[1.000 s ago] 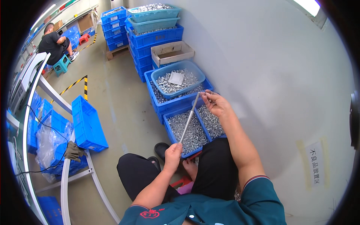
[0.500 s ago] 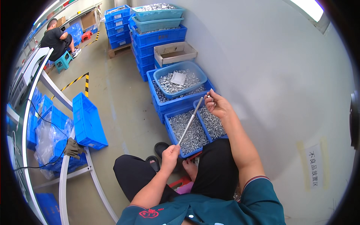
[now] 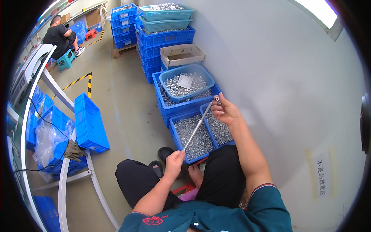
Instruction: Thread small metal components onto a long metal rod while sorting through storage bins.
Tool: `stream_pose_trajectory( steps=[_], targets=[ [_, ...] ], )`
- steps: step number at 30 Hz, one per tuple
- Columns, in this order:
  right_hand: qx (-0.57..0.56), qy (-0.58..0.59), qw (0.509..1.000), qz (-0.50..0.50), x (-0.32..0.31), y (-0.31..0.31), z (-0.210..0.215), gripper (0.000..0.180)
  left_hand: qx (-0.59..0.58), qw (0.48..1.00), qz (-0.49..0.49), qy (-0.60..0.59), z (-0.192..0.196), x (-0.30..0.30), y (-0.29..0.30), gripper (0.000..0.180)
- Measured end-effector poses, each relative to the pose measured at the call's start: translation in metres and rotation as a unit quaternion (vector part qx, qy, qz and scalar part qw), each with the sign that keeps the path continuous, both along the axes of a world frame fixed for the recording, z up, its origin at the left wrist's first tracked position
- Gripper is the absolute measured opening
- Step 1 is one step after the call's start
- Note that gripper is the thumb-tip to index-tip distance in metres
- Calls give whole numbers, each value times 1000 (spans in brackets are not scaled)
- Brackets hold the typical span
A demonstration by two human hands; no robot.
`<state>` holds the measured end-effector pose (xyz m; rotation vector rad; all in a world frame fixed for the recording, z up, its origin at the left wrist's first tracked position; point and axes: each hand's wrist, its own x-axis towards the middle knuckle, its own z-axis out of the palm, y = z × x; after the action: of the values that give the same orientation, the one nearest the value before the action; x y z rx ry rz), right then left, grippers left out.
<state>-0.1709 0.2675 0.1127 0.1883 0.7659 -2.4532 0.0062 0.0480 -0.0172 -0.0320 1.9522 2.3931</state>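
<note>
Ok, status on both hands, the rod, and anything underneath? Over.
Left hand gripping metal rod near its lower end. Right hand pinching small metal part beside rod's upper tip, contact unclear. Parts-filled blue bin below.

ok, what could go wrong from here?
- The small metal part sits at the fingertips of the right hand; it could slip and get lost among the loose parts in the divided blue bin.
- The left hand grips the metal rod near its lower end, so the far tip, close to the right hand, may wobble and knock that part.
</note>
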Motion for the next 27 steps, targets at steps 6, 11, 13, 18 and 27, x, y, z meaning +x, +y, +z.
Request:
stream_pose_trajectory(
  steps=[6, 11, 13, 18, 27],
  targets=[
    [31, 26, 998, 43, 3, 1, 3, 24, -29, 999, 4, 20, 9, 1, -2, 32],
    [68, 58, 996, 30, 6, -3, 6, 21, -46, 999, 8, 22, 13, 2, -3, 33],
    [73, 66, 995, 29, 7, -5, 7, 19, -49, 999, 7, 21, 13, 2, -4, 33],
    [104, 87, 990, 29, 8, -6, 9, 14, -40, 999, 18, 23, 12, 2, -4, 34],
    [143, 101, 984, 32, 9, -7, 9, 13, -69, 997, 24, 23, 8, 2, -10, 31]
  ],
)
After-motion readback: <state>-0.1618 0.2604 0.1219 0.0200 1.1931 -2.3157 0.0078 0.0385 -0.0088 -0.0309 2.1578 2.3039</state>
